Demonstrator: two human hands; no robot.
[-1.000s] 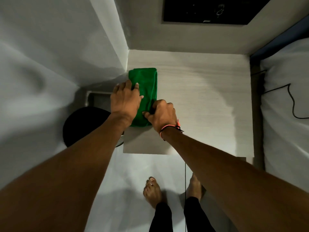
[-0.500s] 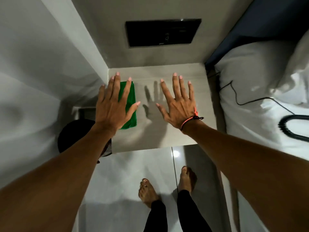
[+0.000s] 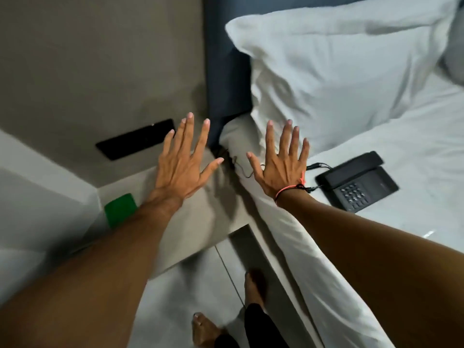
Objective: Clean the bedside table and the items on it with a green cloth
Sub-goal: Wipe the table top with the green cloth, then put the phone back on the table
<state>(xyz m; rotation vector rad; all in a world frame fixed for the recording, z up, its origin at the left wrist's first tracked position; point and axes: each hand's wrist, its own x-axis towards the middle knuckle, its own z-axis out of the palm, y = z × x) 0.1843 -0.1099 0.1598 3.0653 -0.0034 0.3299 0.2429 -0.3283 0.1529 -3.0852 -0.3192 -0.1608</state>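
Observation:
The folded green cloth (image 3: 120, 209) lies at the left side of the pale bedside table (image 3: 200, 222), partly hidden by my left forearm. My left hand (image 3: 184, 167) is held flat with fingers spread above the table's far right part, holding nothing. My right hand (image 3: 280, 164), with a pink cord at the wrist, is also spread flat, above the edge of the white bed. A black telephone (image 3: 356, 183) lies on the bed sheet to the right of my right hand, its thin cord (image 3: 241, 169) running back toward the table.
A white pillow (image 3: 339, 59) leans on the dark blue headboard (image 3: 226, 71). A black wall panel (image 3: 135, 139) sits above the table. White walls close in the left side. My bare feet (image 3: 253, 282) stand on the grey tiled floor.
Both hands let go of the cloth, rose and spread flat. The view swung right toward the bed, so the telephone and pillow came into sight and the cloth stays behind at the left.

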